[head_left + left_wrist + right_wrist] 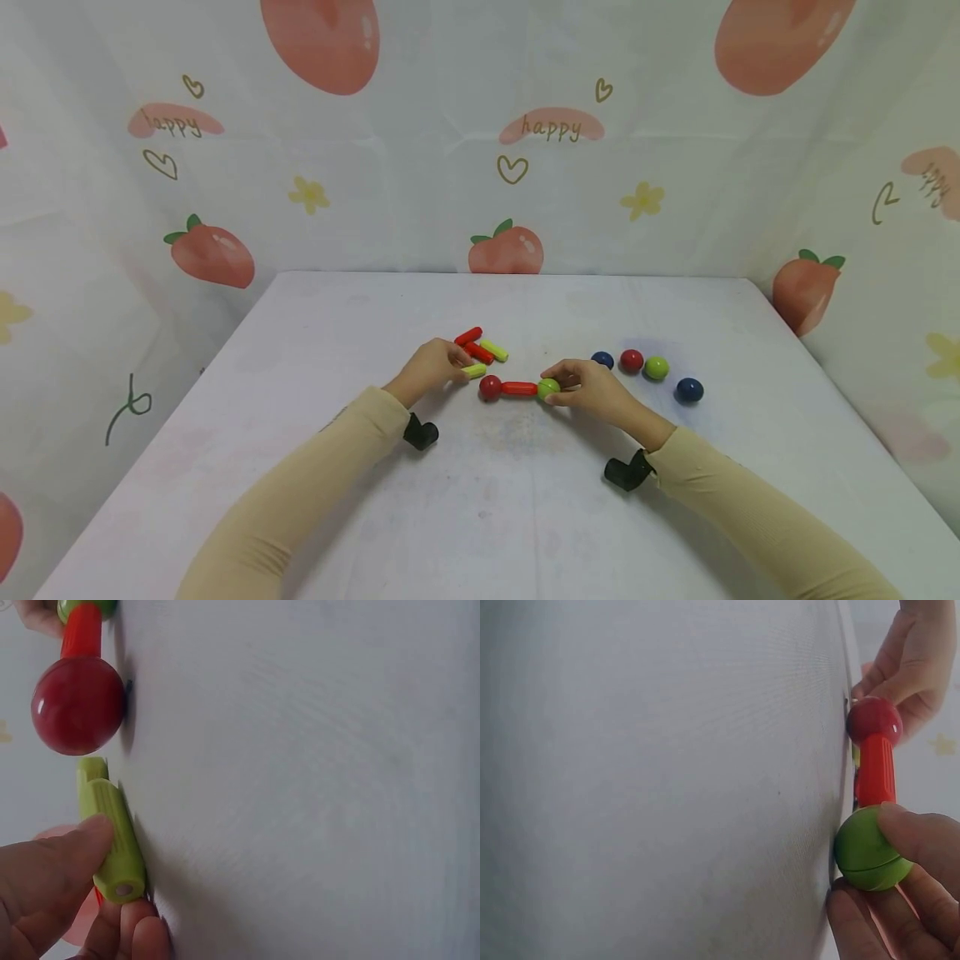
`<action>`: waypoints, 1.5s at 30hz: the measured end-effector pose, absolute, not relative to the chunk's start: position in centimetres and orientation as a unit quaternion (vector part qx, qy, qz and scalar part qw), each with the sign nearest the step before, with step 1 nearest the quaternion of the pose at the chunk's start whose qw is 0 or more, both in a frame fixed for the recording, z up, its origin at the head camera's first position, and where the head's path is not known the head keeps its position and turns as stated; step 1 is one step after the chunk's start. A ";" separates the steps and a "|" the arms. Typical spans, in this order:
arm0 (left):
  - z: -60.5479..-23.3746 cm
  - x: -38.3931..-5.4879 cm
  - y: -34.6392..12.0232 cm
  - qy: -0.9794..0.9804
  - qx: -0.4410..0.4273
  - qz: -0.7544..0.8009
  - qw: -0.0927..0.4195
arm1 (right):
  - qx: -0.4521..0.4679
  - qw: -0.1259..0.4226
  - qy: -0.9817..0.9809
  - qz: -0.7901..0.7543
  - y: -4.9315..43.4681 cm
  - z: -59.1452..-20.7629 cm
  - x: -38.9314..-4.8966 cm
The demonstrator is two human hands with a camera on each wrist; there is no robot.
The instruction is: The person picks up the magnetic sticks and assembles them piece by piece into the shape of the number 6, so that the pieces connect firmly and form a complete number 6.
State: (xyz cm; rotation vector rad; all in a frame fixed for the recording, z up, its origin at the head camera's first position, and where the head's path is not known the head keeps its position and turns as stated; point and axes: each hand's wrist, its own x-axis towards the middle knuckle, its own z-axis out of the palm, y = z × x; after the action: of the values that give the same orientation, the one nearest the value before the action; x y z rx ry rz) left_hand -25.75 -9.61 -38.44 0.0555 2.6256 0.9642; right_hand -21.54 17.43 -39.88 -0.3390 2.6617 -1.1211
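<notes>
Across white table (pixel 480 517), pinches green ball (pixel 548 389) in right hand (pixel 592 390), apparently already joined, toward left hand (pixel 441 365), to red rod (pixel 519 388) and red ball (pixel 490 387). Grips unattached yellow-green rod (pixel 124 844) in left hand. Has loose rods (pixel 480 353) beyond left hand, loose balls (pixel 632 362) beyond right.

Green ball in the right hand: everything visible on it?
The green ball is round, glossy and plastic-looking, with a thin seam line running across it. It is on or just above the table; contact is unclear. The red rod meets its left side, and the right hand pinches it, hiding part of it.
</notes>
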 end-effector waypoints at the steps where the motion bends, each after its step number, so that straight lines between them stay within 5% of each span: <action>1: -38.4 -25.7 -9.7 0.925 0.021 0.336 0.176 | -0.117 0.117 0.909 -0.382 17.4 -39.9 -21.6; 11: -37.5 -25.7 -10.6 0.931 0.036 0.294 0.215 | -0.119 0.114 0.910 -0.381 17.6 -39.9 -21.7; 45: -35.7 -20.5 -9.9 0.919 0.072 0.333 0.197 | -0.114 0.119 0.910 -0.380 17.5 -39.9 -21.6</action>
State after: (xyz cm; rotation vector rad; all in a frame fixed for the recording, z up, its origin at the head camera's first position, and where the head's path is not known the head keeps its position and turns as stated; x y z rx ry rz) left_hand -20.46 -9.89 -35.73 0.2023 2.5745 0.9325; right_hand -21.60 17.47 -39.91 -0.3346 2.6605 -1.1110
